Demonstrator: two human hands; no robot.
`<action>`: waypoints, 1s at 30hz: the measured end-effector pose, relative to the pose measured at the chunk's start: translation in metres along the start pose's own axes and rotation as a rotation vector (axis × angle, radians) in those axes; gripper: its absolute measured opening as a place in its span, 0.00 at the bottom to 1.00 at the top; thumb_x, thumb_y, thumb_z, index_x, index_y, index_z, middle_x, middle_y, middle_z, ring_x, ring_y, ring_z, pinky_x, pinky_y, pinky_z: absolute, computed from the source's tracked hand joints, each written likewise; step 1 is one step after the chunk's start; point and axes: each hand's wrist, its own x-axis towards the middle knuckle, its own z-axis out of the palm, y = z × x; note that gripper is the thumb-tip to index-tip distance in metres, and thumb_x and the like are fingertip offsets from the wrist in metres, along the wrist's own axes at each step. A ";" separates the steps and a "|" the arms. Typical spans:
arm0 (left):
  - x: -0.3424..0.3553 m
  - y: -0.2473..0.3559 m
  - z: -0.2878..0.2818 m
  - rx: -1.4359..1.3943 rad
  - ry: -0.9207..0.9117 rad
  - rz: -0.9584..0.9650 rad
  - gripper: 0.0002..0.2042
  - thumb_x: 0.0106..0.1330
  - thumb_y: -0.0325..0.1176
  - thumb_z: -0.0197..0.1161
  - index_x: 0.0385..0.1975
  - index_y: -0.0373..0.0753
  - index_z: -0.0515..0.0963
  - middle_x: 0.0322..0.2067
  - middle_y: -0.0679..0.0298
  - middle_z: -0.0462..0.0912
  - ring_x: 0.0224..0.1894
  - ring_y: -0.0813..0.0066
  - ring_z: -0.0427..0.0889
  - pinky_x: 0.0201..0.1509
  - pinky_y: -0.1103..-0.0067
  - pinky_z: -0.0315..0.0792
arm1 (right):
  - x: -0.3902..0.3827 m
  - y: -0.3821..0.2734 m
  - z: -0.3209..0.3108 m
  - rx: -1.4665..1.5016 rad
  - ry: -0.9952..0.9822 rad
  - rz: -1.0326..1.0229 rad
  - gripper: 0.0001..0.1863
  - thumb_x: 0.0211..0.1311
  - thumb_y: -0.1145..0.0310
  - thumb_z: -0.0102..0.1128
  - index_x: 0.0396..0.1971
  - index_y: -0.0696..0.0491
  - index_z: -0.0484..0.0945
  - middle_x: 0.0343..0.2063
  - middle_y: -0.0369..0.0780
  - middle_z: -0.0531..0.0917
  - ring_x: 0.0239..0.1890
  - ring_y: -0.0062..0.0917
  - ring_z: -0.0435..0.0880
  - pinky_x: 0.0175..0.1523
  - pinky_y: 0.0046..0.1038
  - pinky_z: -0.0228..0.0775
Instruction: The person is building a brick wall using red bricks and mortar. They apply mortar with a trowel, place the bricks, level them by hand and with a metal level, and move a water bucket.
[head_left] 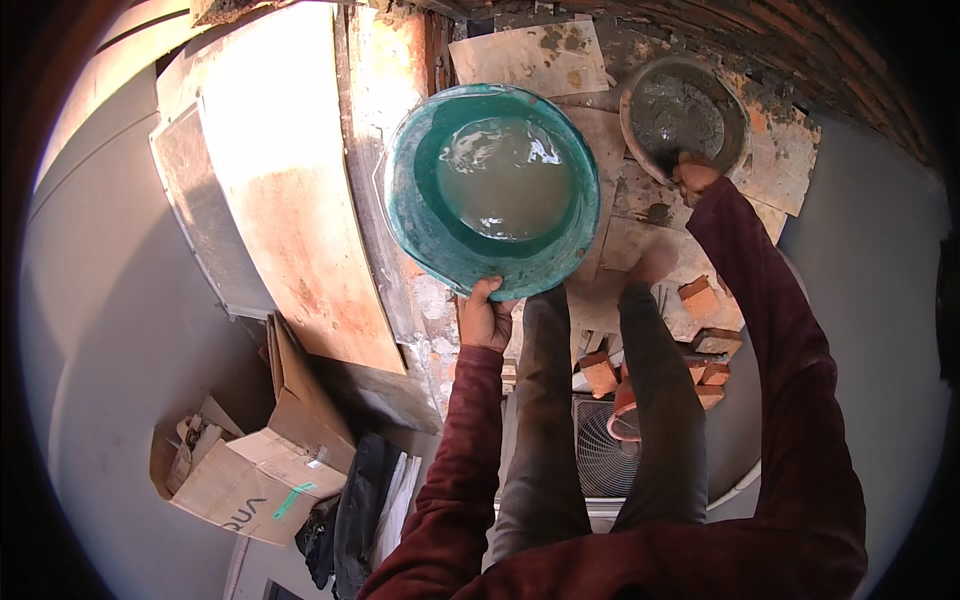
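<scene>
A green plastic tub (418, 205) holds cloudy greyish water (510, 180). My left hand (486, 318) grips its near rim, thumb over the edge and fingers underneath. Farther off to the right is a round, grey-crusted pan (636, 120) with wet grey mortar (685, 112) inside. The fingers of my right hand (697, 178) are curled at the pan's near rim. Both dark red sleeves reach out from the lower edge.
Stained boards (530, 60) lie under and around the pan. Broken bricks (698, 297) lie by my bare foot (655, 262). Below is a fan unit with a round grille (605, 450). Left stand a plywood sheet (300, 220) and a cardboard box (270, 470).
</scene>
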 end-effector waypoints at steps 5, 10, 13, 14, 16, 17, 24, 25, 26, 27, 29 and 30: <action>0.034 0.037 -0.041 -0.113 0.059 0.144 0.09 0.58 0.19 0.58 0.38 0.27 0.72 0.42 0.54 0.80 0.42 0.59 0.85 0.47 0.67 0.86 | -0.065 -0.020 0.000 1.844 -0.253 -0.007 0.09 0.68 0.69 0.52 0.43 0.58 0.71 0.18 0.31 0.69 0.15 0.15 0.68 0.16 0.20 0.63; 0.067 0.061 -0.094 -0.247 0.136 0.229 0.11 0.56 0.18 0.59 0.40 0.26 0.73 0.44 0.52 0.81 0.47 0.59 0.83 0.54 0.69 0.83 | -0.126 -0.020 -0.020 1.667 -0.361 -0.025 0.16 0.67 0.66 0.55 0.49 0.59 0.70 0.23 0.35 0.71 0.16 0.17 0.70 0.17 0.19 0.64; 0.077 0.074 -0.113 -0.339 0.097 0.308 0.14 0.55 0.14 0.59 0.43 0.22 0.74 0.43 0.52 0.82 0.43 0.60 0.84 0.53 0.71 0.83 | -0.156 -0.048 -0.039 0.008 0.149 0.145 0.23 0.62 0.63 0.59 0.56 0.52 0.68 0.31 0.42 0.79 0.25 0.29 0.82 0.31 0.32 0.78; 0.080 0.077 -0.118 -0.319 0.075 0.294 0.17 0.57 0.15 0.59 0.48 0.22 0.71 0.49 0.50 0.79 0.50 0.60 0.82 0.57 0.69 0.81 | -0.152 -0.042 -0.042 -0.284 0.291 0.140 0.23 0.62 0.64 0.58 0.56 0.52 0.68 0.34 0.44 0.81 0.30 0.33 0.83 0.37 0.34 0.77; 0.083 0.075 -0.117 -0.315 0.119 0.293 0.15 0.60 0.18 0.60 0.47 0.22 0.72 0.49 0.50 0.79 0.50 0.60 0.82 0.56 0.69 0.81 | -0.140 -0.035 -0.043 -0.879 0.544 0.115 0.23 0.61 0.67 0.57 0.57 0.52 0.68 0.40 0.49 0.83 0.41 0.40 0.85 0.48 0.39 0.77; 0.089 0.073 -0.119 -0.304 0.135 0.305 0.14 0.62 0.19 0.61 0.46 0.23 0.72 0.48 0.51 0.80 0.48 0.60 0.83 0.55 0.69 0.82 | -0.130 -0.044 -0.041 -0.853 0.502 0.189 0.26 0.60 0.69 0.52 0.60 0.54 0.65 0.49 0.52 0.81 0.54 0.44 0.80 0.59 0.38 0.71; 0.105 0.093 -0.144 -0.227 0.154 0.260 0.11 0.64 0.21 0.59 0.44 0.23 0.73 0.45 0.50 0.82 0.46 0.60 0.84 0.53 0.71 0.83 | -0.045 -0.042 0.002 0.787 0.042 0.054 0.18 0.58 0.72 0.58 0.47 0.62 0.71 0.22 0.39 0.75 0.14 0.22 0.74 0.15 0.27 0.68; 0.101 0.097 -0.138 -0.217 0.176 0.261 0.11 0.65 0.24 0.59 0.44 0.23 0.74 0.45 0.51 0.82 0.45 0.61 0.84 0.52 0.72 0.83 | -0.051 -0.038 -0.004 1.053 -0.034 0.076 0.16 0.60 0.71 0.57 0.47 0.61 0.71 0.21 0.38 0.74 0.13 0.20 0.72 0.14 0.24 0.66; 0.100 0.106 -0.143 -0.184 0.192 0.270 0.13 0.67 0.28 0.60 0.46 0.25 0.74 0.48 0.52 0.81 0.47 0.61 0.83 0.54 0.71 0.82 | -0.061 -0.038 -0.010 1.321 -0.126 0.098 0.14 0.62 0.71 0.56 0.46 0.60 0.71 0.21 0.37 0.72 0.13 0.17 0.70 0.14 0.22 0.64; 0.099 0.109 -0.149 -0.183 0.190 0.315 0.15 0.67 0.29 0.61 0.48 0.25 0.73 0.49 0.53 0.81 0.48 0.60 0.83 0.55 0.70 0.82 | -0.073 -0.038 -0.016 1.587 -0.221 0.121 0.13 0.65 0.70 0.54 0.46 0.59 0.71 0.20 0.35 0.71 0.12 0.15 0.68 0.13 0.20 0.62; 0.093 0.104 -0.117 -0.197 0.129 0.354 0.17 0.68 0.32 0.62 0.50 0.26 0.72 0.51 0.53 0.80 0.50 0.60 0.82 0.57 0.68 0.80 | -0.102 -0.028 -0.031 1.456 -0.253 0.116 0.11 0.67 0.64 0.53 0.42 0.57 0.71 0.23 0.36 0.72 0.13 0.16 0.69 0.14 0.20 0.64; 0.087 0.098 -0.104 -0.210 0.085 0.362 0.18 0.68 0.33 0.62 0.51 0.27 0.72 0.51 0.54 0.80 0.51 0.60 0.82 0.58 0.67 0.80 | -0.115 -0.024 -0.037 1.387 -0.272 0.115 0.12 0.68 0.61 0.53 0.40 0.55 0.71 0.24 0.36 0.73 0.14 0.16 0.70 0.15 0.20 0.64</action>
